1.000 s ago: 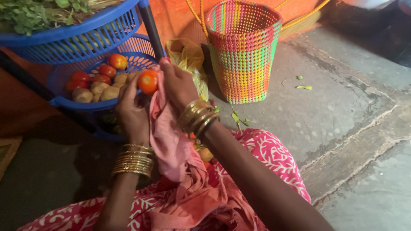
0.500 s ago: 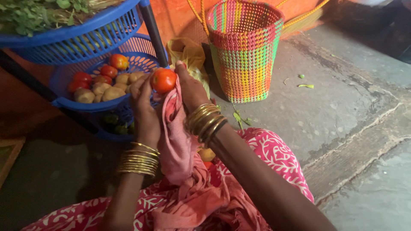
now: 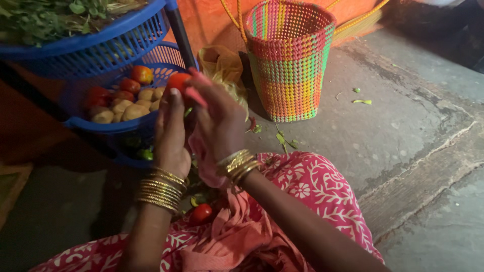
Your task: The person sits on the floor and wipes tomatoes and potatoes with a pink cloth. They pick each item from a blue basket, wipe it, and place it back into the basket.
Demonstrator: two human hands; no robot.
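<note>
Red, round tomato [image 3: 177, 80]: held up between both hands, just in front of the lower blue basket, partly wrapped by a fold of pink cloth [image 3: 209, 166].

Left hand [image 3: 171, 133]: fingers upright, pressed against the tomato's near left side; grasping it. Stack of thin gold bangles [image 3: 160, 189] on the wrist.

Right hand [image 3: 219, 118]: curled over the tomato from the right with the pink cloth gathered under the palm; grasping cloth and fruit together. Gold bangles [image 3: 238, 165] on this wrist too.

Second red tomato [image 3: 200, 214]: lying in the lap, on the pink floral garment [image 3: 317, 189], near the wrists.

Lower blue plastic basket [image 3: 108, 126]: left of the hands, holding red tomatoes [image 3: 142, 74] and pale brown potatoes [image 3: 133, 103].

Upper blue plastic basket [image 3: 101, 43]: far left, above the lower one, filled with green leafy herbs [image 3: 45, 15].

Yellow plastic bag [image 3: 219, 60]: crumpled on the floor just beyond the hands.

Woven multicoloured plastic basket [image 3: 290, 60]: upright, far right of the bag, touching an orange wall.

Grey stone floor [image 3: 393, 131]: right side, with scattered green leaf scraps [image 3: 362, 102].
</note>
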